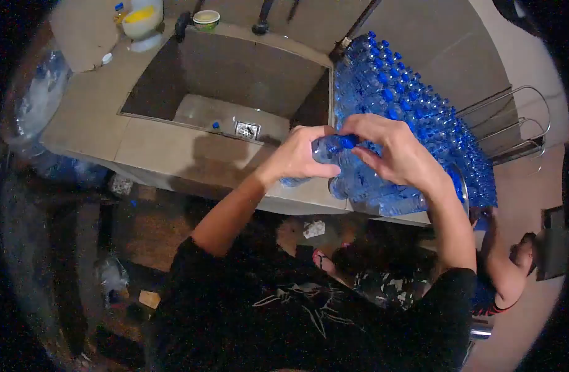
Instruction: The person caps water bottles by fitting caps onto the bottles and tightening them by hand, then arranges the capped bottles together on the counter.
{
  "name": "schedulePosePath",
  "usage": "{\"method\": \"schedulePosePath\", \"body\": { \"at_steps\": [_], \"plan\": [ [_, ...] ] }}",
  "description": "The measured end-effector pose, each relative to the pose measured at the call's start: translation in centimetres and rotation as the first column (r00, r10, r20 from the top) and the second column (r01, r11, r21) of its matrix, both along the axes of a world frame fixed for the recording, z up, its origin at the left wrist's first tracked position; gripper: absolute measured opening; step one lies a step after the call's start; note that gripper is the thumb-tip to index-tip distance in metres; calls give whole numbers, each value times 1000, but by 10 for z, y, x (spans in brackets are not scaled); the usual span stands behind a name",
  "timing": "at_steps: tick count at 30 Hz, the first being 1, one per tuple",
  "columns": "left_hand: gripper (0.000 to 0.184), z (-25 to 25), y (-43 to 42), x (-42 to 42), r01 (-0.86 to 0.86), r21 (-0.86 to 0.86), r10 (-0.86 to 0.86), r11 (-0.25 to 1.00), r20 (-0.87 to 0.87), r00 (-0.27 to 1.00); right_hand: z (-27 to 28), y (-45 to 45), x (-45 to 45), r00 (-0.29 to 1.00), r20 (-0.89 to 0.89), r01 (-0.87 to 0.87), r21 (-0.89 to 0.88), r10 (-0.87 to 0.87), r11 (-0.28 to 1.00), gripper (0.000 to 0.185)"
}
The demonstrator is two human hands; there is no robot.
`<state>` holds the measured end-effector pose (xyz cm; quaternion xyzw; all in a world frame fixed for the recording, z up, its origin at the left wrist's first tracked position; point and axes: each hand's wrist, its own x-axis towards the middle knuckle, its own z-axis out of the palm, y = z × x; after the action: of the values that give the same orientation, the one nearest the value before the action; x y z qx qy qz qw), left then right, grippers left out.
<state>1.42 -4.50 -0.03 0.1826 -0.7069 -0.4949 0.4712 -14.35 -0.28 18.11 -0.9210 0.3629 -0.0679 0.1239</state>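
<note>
Over the counter's front edge, my left hand (pixel 298 154) is closed around a clear plastic water bottle (pixel 325 150). My right hand (pixel 393 149) pinches the blue bottle cap (pixel 348 141) at the top of that bottle between thumb and fingers. Whether the cap is loose or tight cannot be made out. Just behind and to the right of my hands stands a dense crowd of blue-capped water bottles (pixel 383 105) on the counter. My right wrist and hand hide some of the nearest ones.
A sink (pixel 222 68) with a drain (pixel 247 130) and a loose blue cap (pixel 216 125) lies left of the bottles. A faucet (pixel 261 25), a cup (pixel 206 20) and a white bowl (pixel 142 26) are behind it. A wire rack (pixel 529 118) and another person (pixel 506 273) are at right.
</note>
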Motion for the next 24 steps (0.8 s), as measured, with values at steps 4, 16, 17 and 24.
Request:
{"method": "schedulePosePath", "body": {
  "at_steps": [4, 16, 17, 24],
  "plan": [
    [62, -12, -7, -6, 68, 65, -66, 996, -28, 997, 8, -8, 18, 986, -159, -43, 47, 50, 998, 38],
    [53, -3, 3, -2, -105, -9, 104, 994, -40, 994, -5, -31, 27, 957, -290, -38, -24, 30, 999, 31],
    [51, 0, 9, -3, -146, 6, 146, 989, -84, 986, -16, -36, 23, 956, -292, -23, -50, 8, 998, 36],
    [81, 9, 29, -13, -385, -11, 385, 923, -7, 923, -54, -20, 15, 904, -260, 262, -286, -338, 922, 55]
  ]
}}
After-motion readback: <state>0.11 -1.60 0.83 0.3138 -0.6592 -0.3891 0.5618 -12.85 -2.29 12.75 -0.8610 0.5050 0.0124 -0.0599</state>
